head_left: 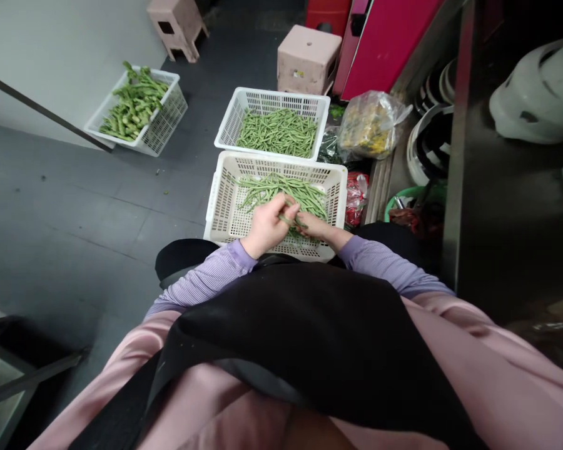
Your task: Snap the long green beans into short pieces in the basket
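Both of my hands are close together over the near white plastic basket (219,194), where long green beans (304,195) lie loosely heaped. My left hand (268,224) is closed, with a green bean pinched between thumb and fingers. Just to its right, my right hand (313,226) is also closed, its fingertips on a green bean near the left hand. Some of its fingers are hidden. Touching the near basket's far side stands a second white basket (225,125), holding short cut bean pieces (278,132).
A third white basket (169,119) with thick green stalks (134,106) stands at the far left. Two pinkish stools (304,59) are at the back. Right of the baskets lie a clear bag of yellow-green vegetables (368,128), a red bag (356,197) and a metal shelf edge (457,144).
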`<act>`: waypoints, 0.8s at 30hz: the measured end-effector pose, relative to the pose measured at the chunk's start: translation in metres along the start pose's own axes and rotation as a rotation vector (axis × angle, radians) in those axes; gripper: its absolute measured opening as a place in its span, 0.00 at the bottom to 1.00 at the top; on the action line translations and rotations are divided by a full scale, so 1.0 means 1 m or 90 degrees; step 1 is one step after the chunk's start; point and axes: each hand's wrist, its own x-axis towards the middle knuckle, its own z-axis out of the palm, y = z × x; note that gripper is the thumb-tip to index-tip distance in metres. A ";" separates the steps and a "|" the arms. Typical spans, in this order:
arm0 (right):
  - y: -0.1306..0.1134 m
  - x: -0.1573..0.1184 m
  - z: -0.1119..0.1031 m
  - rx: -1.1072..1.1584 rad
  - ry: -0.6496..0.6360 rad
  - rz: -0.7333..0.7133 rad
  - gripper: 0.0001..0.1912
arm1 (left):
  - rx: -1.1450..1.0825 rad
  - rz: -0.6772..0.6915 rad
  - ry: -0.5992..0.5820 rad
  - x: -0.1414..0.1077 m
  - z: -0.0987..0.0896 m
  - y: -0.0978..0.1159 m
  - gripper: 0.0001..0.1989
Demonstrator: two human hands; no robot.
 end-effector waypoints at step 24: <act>-0.020 -0.013 0.008 0.219 -0.027 0.165 0.10 | 0.105 -0.023 -0.073 0.009 0.014 -0.057 0.13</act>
